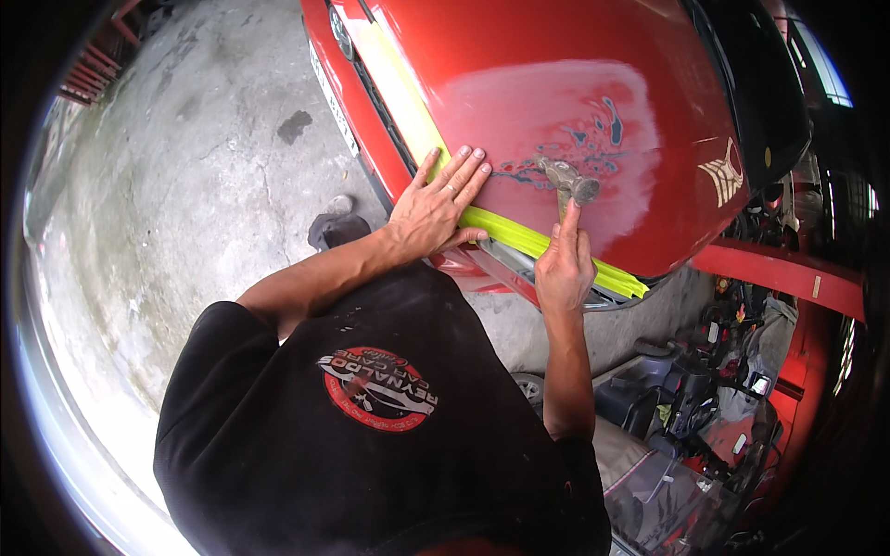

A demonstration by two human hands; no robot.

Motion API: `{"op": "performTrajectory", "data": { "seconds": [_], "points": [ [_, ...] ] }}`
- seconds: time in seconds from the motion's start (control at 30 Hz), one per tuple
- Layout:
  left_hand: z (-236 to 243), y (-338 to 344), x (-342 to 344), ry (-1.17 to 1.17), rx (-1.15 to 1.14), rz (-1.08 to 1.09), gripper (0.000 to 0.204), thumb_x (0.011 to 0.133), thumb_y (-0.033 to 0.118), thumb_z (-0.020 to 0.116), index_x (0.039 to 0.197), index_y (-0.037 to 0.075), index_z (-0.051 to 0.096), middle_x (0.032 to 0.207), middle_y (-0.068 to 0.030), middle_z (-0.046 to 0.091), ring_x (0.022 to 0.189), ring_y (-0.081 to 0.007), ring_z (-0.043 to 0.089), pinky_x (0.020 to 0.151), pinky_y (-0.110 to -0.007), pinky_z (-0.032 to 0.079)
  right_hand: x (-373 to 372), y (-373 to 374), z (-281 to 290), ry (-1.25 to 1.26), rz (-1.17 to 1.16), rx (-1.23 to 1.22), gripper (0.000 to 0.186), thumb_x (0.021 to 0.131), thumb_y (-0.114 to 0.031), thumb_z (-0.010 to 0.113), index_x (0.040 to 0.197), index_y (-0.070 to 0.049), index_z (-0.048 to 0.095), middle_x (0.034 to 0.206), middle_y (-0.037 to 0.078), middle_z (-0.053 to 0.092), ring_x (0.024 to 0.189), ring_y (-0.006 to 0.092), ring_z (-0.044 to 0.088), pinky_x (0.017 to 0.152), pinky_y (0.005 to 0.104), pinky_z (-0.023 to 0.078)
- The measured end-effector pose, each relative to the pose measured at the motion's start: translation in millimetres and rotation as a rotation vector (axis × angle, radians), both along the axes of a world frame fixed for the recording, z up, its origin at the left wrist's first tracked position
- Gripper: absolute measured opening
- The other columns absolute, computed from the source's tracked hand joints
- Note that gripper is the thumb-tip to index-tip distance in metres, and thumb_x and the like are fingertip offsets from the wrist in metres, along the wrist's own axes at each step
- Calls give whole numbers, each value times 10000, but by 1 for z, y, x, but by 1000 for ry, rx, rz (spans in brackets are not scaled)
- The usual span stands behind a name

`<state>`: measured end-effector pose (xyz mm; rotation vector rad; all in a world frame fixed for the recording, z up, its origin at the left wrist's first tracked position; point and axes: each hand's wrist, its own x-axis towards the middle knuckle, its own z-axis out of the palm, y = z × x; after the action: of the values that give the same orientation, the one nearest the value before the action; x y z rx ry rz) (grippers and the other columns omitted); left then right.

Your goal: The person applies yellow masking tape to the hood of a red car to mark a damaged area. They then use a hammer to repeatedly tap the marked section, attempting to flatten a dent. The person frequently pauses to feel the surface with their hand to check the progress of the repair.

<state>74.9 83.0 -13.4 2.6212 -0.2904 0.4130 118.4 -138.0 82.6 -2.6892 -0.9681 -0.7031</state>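
My left hand rests with its fingers stretched out on the red car panel, across the yellow masking tape at the corner. My right hand grips a metal hammer, its index finger extended along the handle just below the head. The hammer head is over a dull sanded patch with dark, uneven spots and streaks. More tape runs up the panel's left edge to the top of the view.
Stained concrete floor spreads left of the car. At the right are a red metal beam, black riding equipment or machinery and assorted clutter. A red slatted object stands at the upper left. A small dark object lies beside the bumper.
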Motion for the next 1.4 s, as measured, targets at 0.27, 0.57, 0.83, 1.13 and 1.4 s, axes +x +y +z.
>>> {"op": "performTrajectory", "data": {
  "seconds": [0.27, 0.57, 0.83, 1.13, 1.4],
  "points": [
    [3, 3, 0, 32, 26, -19, 1009, 915, 714, 523, 1610, 33, 259, 1679, -153, 259, 1572, -310, 202, 1265, -572, 131, -1, 0, 2, 149, -85, -44, 524, 997, -45, 594, 1510, -100, 508, 818, 151, 600, 689, 343, 629, 604, 456, 503],
    [5, 2, 0, 46, 16, -17, 1024, 905, 724, 523, 1613, 35, 253, 1683, -149, 251, 1574, -308, 193, 1264, -578, 125, 5, 3, 10, 128, -62, -21, 582, 916, -5, 660, 1478, -112, 551, 831, 129, 617, 672, 325, 656, 581, 444, 523],
    [4, 2, 0, 44, 18, -19, 1037, 897, 735, 521, 1612, 34, 252, 1684, -144, 250, 1575, -305, 192, 1267, -577, 116, 8, 0, 4, 108, -63, -89, 616, 901, 4, 662, 1491, -117, 535, 821, 127, 617, 677, 328, 659, 586, 446, 527],
    [5, 2, 0, 43, 30, -16, 1041, 896, 742, 514, 1613, 35, 250, 1684, -145, 249, 1576, -305, 186, 1268, -577, 110, 7, 3, 14, 108, -25, 5, 646, 881, 32, 657, 1497, -115, 529, 811, 125, 610, 656, 323, 650, 576, 444, 517],
    [4, 2, 0, 42, 24, -20, 1041, 898, 747, 507, 1613, 35, 249, 1684, -151, 246, 1576, -307, 187, 1268, -577, 108, 5, 3, 14, 142, -87, 8, 514, 998, -34, 589, 1503, -95, 516, 842, 158, 628, 709, 345, 649, 606, 454, 508]
  ]
}}
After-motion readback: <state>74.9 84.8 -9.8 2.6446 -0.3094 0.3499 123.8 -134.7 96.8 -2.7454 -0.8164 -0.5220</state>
